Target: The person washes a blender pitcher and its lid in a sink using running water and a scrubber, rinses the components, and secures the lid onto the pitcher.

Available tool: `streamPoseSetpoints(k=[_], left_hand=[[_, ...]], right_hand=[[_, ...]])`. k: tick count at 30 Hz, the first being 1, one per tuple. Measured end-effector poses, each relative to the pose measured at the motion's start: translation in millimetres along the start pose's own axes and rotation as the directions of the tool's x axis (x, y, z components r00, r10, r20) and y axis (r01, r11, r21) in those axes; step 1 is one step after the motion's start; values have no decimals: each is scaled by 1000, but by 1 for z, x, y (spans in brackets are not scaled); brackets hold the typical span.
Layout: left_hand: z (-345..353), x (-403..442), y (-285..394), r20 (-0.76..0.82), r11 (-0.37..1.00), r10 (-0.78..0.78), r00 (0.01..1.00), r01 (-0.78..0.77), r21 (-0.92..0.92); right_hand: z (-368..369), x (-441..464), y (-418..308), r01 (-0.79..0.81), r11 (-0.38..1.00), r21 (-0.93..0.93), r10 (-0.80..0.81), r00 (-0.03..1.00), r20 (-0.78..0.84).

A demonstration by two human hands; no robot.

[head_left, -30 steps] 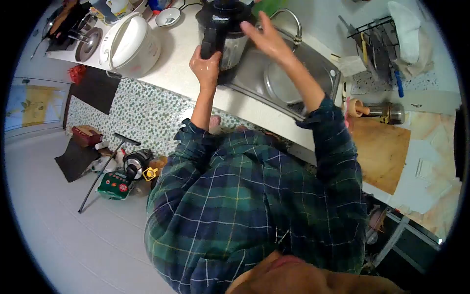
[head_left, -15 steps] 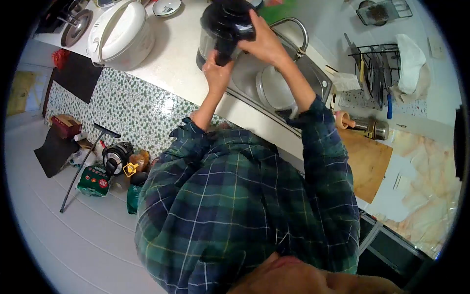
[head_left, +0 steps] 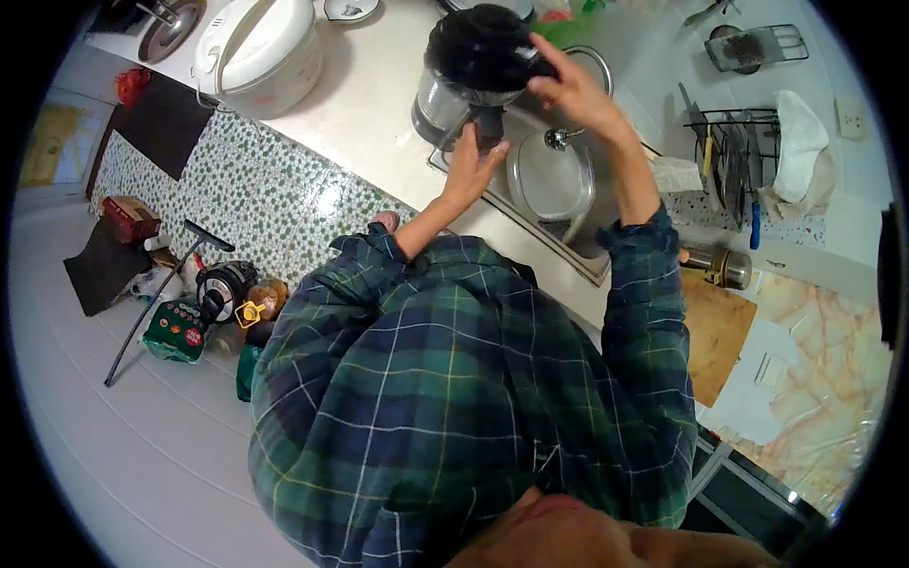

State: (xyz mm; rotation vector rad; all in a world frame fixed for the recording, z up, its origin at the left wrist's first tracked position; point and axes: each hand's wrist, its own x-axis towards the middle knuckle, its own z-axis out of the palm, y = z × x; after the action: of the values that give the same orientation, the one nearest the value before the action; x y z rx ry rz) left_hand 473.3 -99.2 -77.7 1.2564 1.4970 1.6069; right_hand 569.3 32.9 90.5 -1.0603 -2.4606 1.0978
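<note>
A clear blender jar (head_left: pixel 442 104) with a bulky black top (head_left: pixel 478 47) stands at the counter's edge by the sink. Its black handle (head_left: pixel 488 123) points toward me. My left hand (head_left: pixel 462 175) is at the lower end of this handle, thumb on one side and fingers on the other. At the right side of the black top is my right hand (head_left: pixel 576 95), its fingers stretched out and apart, the fingertips close to the top's edge. Whether they touch it is unclear.
The metal sink (head_left: pixel 568 251) holds a clear basin (head_left: pixel 516 180), with a curved faucet (head_left: pixel 606 66) behind. A white lidded pot (head_left: pixel 270 71) and a small dish (head_left: pixel 350 8) are on the counter (head_left: pixel 374 90). A knife rack (head_left: pixel 734 118) and a cutting board (head_left: pixel 715 327) are at right.
My right hand has loosened from the black top, its fingers now apart. My left hand has slid lower on the handle. The whole view has shifted slightly.
</note>
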Motion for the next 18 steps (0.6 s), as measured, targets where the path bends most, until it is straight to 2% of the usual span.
streamPoseSetpoints(k=[1,2,3,4,5,6,7,8,9,10,11,12,13,15,18], left_hand=[[0,0,3,-2,1000,6,1000,-7,-28],[1,-2,4,-2,999,7,1000,-7,-31],[0,-2,3,14,999,-5,1000,6,-44],[-1,-1,3,29,998,-15,999,17,-59],[-2,-1,4,26,998,-12,1000,13,-67],[-5,-2,4,43,999,35,998,-34,-39],[-10,-1,3,58,996,84,995,-83,-10],[-16,-2,1,139,998,53,989,-57,23],[-22,-3,0,133,998,54,990,-57,16],[-29,-4,0,120,997,64,991,-70,44],[-37,-4,1,112,994,72,991,-81,75],[-47,-2,2,62,997,55,997,-58,42],[-58,2,3,17,999,37,999,-37,9],[-75,11,-4,-111,999,17,994,-13,36],[-93,23,13,-173,995,63,983,-50,82]], right_hand=[[-18,0,-14,-240,942,235,223,970,95],[-26,-3,-15,-222,884,412,224,974,46],[-29,-3,-11,-220,887,407,223,974,41],[-30,-3,-2,-165,748,643,208,978,8],[-29,-4,3,-95,553,828,203,979,-23],[-23,-9,7,-5,420,908,228,969,-100],[-19,-15,15,-4,429,903,222,970,-102],[-14,-22,26,36,217,976,178,981,-76],[-11,-29,36,61,-10,998,131,990,-60],[-8,-35,42,58,-2,998,132,990,-57],[-3,-42,45,78,-161,984,162,985,-51],[0,-48,48,105,-318,942,194,980,-44],[1,-53,44,112,-318,941,200,979,-49],[4,-62,33,-4,-603,798,87,994,70],[7,-73,30,8,-613,790,77,996,50]])
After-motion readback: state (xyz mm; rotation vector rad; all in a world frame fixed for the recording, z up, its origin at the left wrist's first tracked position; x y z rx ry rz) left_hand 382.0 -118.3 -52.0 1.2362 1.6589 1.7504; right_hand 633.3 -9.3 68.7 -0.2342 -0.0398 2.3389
